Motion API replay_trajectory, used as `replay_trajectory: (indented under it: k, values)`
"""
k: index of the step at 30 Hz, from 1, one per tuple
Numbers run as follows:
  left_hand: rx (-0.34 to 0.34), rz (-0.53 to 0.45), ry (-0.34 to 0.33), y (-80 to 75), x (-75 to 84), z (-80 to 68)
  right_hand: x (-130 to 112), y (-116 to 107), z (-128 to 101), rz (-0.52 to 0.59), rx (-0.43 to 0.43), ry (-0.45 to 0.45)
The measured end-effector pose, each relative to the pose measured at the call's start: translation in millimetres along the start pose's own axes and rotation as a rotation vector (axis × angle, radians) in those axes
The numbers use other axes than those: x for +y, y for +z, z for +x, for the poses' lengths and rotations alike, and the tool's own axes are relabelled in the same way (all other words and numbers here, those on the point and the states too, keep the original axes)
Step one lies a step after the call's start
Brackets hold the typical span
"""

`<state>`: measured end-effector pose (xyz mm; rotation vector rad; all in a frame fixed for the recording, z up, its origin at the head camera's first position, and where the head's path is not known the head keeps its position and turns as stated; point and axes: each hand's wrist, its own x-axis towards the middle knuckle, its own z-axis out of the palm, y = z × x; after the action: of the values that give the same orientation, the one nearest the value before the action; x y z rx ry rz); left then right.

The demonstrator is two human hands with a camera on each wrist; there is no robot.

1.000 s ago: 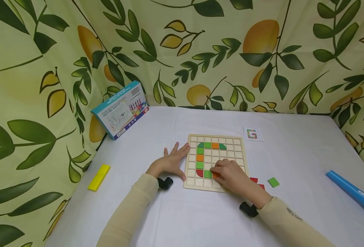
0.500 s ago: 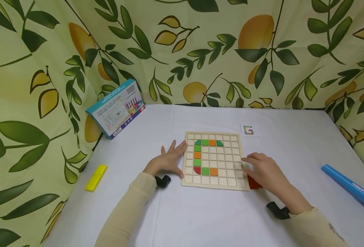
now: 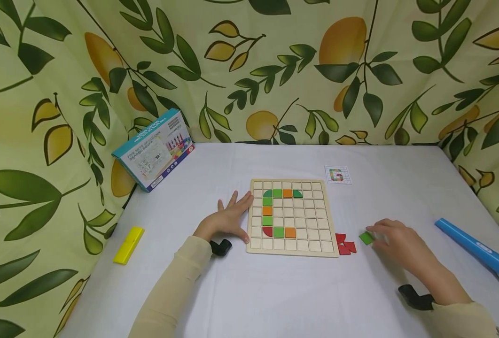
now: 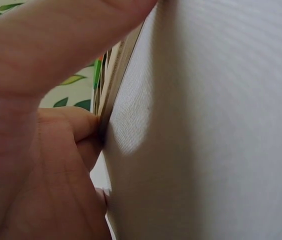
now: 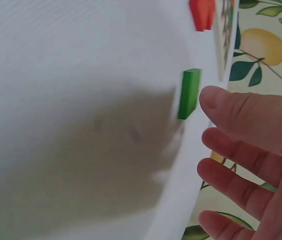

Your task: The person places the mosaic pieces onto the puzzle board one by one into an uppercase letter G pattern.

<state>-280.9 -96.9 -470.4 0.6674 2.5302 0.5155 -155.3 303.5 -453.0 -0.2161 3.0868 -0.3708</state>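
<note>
A wooden grid board [image 3: 292,254] lies on the white table, with green, orange and red tiles set in some cells as an open, C-like outline. Along its left edge my left hand [image 3: 226,221] rests with fingers spread; the left wrist view shows fingers touching the board's side [image 4: 112,85]. My right hand [image 3: 406,244] hovers just right of a loose green square tile [image 3: 365,238]. In the right wrist view its thumb and fingers stand apart near the green tile [image 5: 189,95], holding nothing. Several red tiles [image 3: 345,247] lie between the board and that tile.
A small card [image 3: 338,174] printed with a G-shaped coloured pattern lies behind the board's right corner. A blue tube-like object [image 3: 475,245] is at the far right, a yellow block [image 3: 128,245] at the left. A printed cardboard box [image 3: 154,151] stands back left.
My right hand has left an orange tile in the board's lower row and moved right, past the red tiles, to the green tile. The left hand stays at the board's edge.
</note>
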Motion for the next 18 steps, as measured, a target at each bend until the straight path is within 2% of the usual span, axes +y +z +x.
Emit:
replay_trajectory:
  k: [7, 18]
  values:
    - [0.0, -0.001, 0.003, 1.9, -2.3, 1.5, -0.5, 5.4, 1.9, 0.009, -0.009, -0.036]
    - [-0.007, 0.004, 0.014, 1.6, -4.7, 2.1, -6.9, 11.1, 9.2, 0.023, -0.021, -0.163]
